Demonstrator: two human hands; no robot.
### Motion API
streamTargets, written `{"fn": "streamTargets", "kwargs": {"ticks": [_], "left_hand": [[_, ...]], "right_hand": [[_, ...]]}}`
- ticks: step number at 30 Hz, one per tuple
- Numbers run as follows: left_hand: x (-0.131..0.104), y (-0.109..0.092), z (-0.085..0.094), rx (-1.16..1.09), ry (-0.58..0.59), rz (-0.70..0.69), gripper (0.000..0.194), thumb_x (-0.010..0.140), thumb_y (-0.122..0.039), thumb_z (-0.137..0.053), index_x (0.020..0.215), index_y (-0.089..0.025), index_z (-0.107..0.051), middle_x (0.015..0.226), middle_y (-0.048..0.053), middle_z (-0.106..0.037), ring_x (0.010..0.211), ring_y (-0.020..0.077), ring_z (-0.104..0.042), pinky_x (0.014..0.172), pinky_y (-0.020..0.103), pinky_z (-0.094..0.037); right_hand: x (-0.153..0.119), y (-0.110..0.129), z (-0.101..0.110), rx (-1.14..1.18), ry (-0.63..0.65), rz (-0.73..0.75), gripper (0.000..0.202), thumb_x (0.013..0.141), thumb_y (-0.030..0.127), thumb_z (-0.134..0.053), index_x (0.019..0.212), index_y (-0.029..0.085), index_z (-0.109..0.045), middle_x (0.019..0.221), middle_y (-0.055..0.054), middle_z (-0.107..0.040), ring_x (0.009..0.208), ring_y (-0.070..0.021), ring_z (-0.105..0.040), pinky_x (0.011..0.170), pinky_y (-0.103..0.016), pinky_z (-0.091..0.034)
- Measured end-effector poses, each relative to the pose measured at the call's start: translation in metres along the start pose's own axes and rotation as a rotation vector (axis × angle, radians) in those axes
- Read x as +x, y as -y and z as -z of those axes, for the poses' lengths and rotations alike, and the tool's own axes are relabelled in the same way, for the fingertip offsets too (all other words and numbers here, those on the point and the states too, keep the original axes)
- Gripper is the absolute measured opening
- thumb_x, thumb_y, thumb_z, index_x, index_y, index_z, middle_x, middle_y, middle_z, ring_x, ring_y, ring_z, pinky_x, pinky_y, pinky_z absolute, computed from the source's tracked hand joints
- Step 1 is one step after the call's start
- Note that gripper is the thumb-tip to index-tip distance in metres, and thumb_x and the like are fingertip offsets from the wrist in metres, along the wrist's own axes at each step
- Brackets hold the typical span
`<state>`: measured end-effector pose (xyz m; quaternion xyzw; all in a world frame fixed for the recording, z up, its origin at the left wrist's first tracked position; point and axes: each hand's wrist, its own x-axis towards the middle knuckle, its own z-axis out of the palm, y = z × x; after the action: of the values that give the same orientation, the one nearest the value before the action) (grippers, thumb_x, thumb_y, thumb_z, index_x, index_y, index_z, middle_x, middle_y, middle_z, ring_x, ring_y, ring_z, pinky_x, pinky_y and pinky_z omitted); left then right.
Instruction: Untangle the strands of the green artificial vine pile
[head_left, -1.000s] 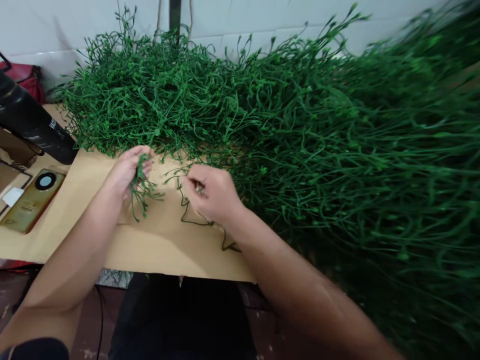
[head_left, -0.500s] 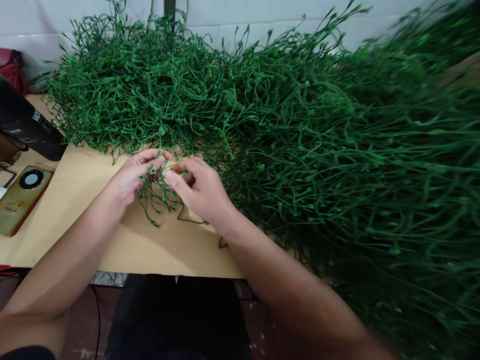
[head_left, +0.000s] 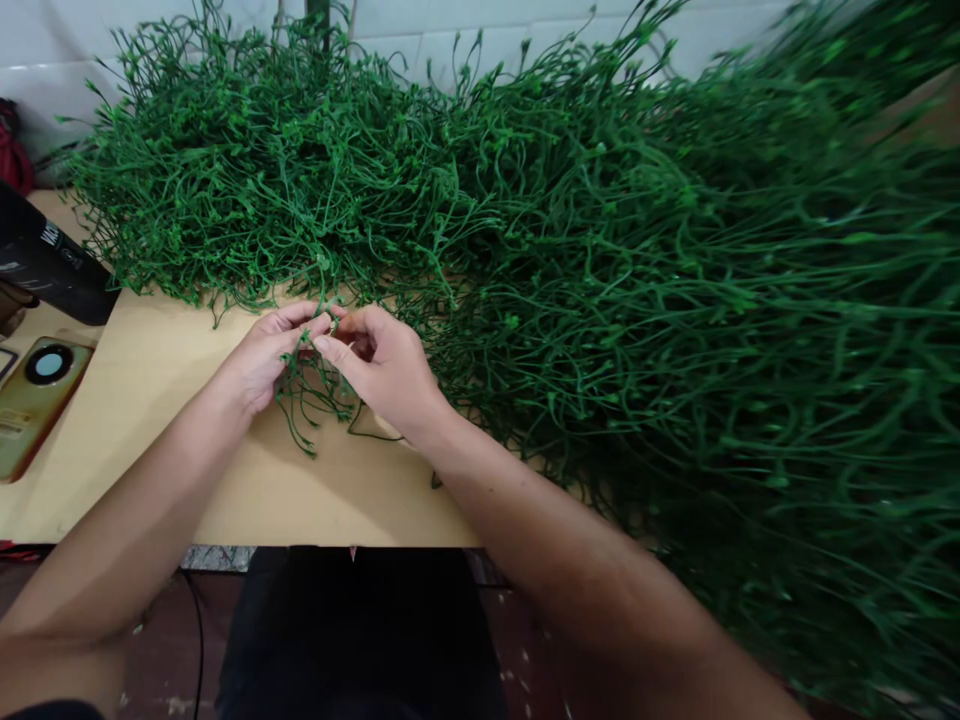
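My left hand (head_left: 274, 345) is closed round a small bunch of thin green stems (head_left: 304, 400), whose curled, budded ends hang below the fingers over the cardboard (head_left: 180, 400). Touching the same bunch from the right is my right hand (head_left: 375, 360), with thumb and fingers pinched together at its upper part. What exactly lies between those right fingertips is partly hidden. A large tangled heap of the same green stems (head_left: 600, 240) spreads behind the hands and along the right side.
At the left, a black bottle (head_left: 52, 260) lies tilted near a yellow-green phone (head_left: 37, 400). A red bag (head_left: 13, 150) sits at the far left. Behind the heap is a white tiled wall (head_left: 442, 45). The cardboard's front edge is near my lap.
My right hand has moved slightly left, closer to my left hand, and its fingertips are now at the bunch. The whole view has shifted a little.
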<state>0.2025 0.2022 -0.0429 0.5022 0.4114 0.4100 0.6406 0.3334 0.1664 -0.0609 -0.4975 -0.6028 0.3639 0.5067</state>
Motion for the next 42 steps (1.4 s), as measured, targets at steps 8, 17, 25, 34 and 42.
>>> {"fn": "streamTargets", "kwargs": {"ticks": [8,17,25,34,42], "left_hand": [[0.000,-0.001,-0.001,0.027,-0.075,0.011,0.012,0.071,-0.025,-0.064,0.065,-0.014,-0.062,0.063,-0.002,-0.060,0.056,0.0063,-0.053,0.056,0.017,-0.042],[-0.001,-0.003,-0.016,-0.039,-0.195,0.014,0.019,0.068,-0.009,-0.060,0.052,-0.014,-0.050,0.051,-0.005,-0.049,0.046,0.0036,-0.042,0.048,0.015,-0.035],[0.006,-0.005,-0.001,-0.025,-0.316,-0.015,0.021,0.072,-0.008,-0.052,0.053,-0.015,-0.046,0.048,-0.006,-0.044,0.043,0.0034,-0.039,0.044,0.015,-0.032],[-0.001,-0.021,0.020,-0.202,-0.201,0.079,0.013,0.081,-0.019,-0.054,0.069,-0.013,-0.054,0.063,-0.001,-0.057,0.060,0.0086,-0.061,0.056,0.019,-0.051],[-0.002,-0.019,0.020,-0.234,-0.191,0.090,0.018,0.087,-0.019,-0.048,0.081,-0.010,-0.062,0.088,0.008,-0.068,0.097,0.0191,-0.065,0.093,0.040,-0.049]], "right_hand": [[0.000,-0.001,0.003,-0.085,0.083,0.112,0.009,0.080,0.020,-0.048,0.071,0.019,-0.048,0.068,0.000,-0.052,0.070,-0.0122,-0.051,0.067,-0.026,-0.040],[0.006,0.002,0.011,-0.232,0.191,0.309,0.019,0.079,0.015,-0.042,0.063,0.020,-0.035,0.063,0.001,-0.042,0.065,-0.0117,-0.041,0.065,-0.026,-0.034],[-0.005,0.016,0.009,-0.134,0.346,0.470,0.020,0.079,0.013,-0.041,0.062,0.020,-0.035,0.060,0.002,-0.039,0.062,-0.0106,-0.039,0.061,-0.025,-0.033],[0.008,0.002,0.027,-0.190,-0.140,0.255,0.015,0.080,0.019,-0.048,0.065,0.018,-0.046,0.057,0.004,-0.038,0.053,-0.0083,-0.035,0.052,-0.024,-0.030],[0.015,-0.011,0.054,-0.673,-0.493,0.313,0.020,0.073,0.023,-0.060,0.092,0.017,-0.060,0.097,-0.011,-0.053,0.098,-0.0259,-0.046,0.087,-0.047,-0.039]]}}
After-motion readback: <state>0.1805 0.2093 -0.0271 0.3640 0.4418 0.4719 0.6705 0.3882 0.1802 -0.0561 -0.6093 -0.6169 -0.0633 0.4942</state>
